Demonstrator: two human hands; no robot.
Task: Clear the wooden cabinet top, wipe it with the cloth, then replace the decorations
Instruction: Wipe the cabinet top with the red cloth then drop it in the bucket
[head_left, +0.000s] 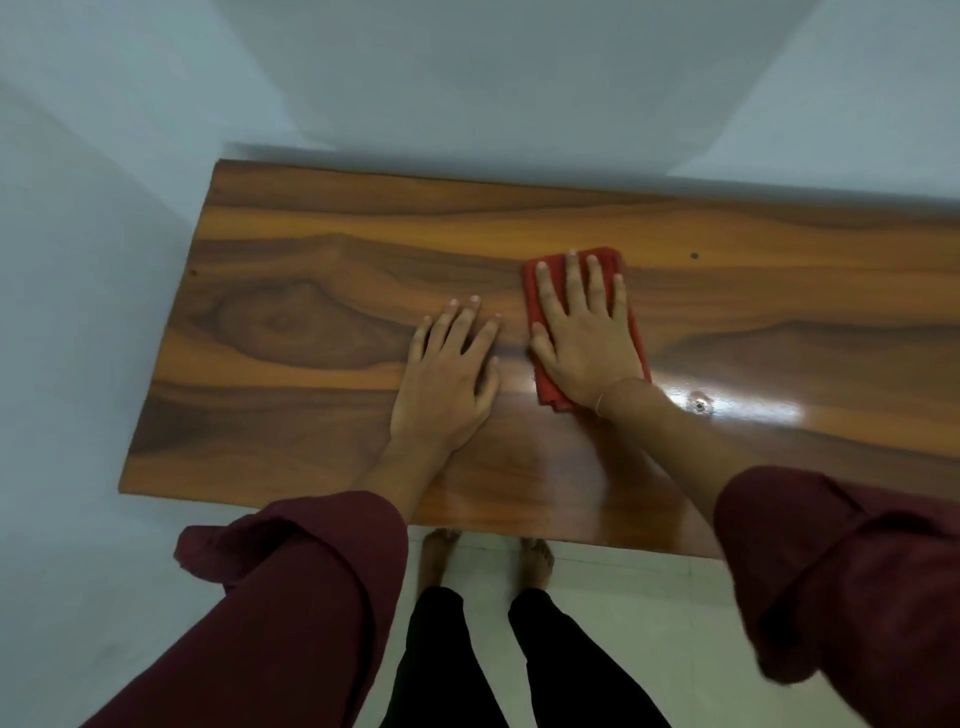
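Right hand (584, 338) flat, fingers straight, pressing red cloth (631, 317) on wooden cabinet top (311, 249); left hand (447, 382) flat beside it, fingers spread, holding nothing.

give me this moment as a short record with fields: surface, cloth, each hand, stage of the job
surface: wooden cabinet top, glossy, no decorations on it in view
cloth: red cloth, folded, flat on the top right of centre
right hand: right hand flat on the cloth, fingers straight and spread, pressing it down
left hand: left hand flat on bare wood beside the cloth, fingers straight, holding nothing
wrist: thin bangle on the right wrist
stage: top cleared, wiping under way, decorations not yet replaced
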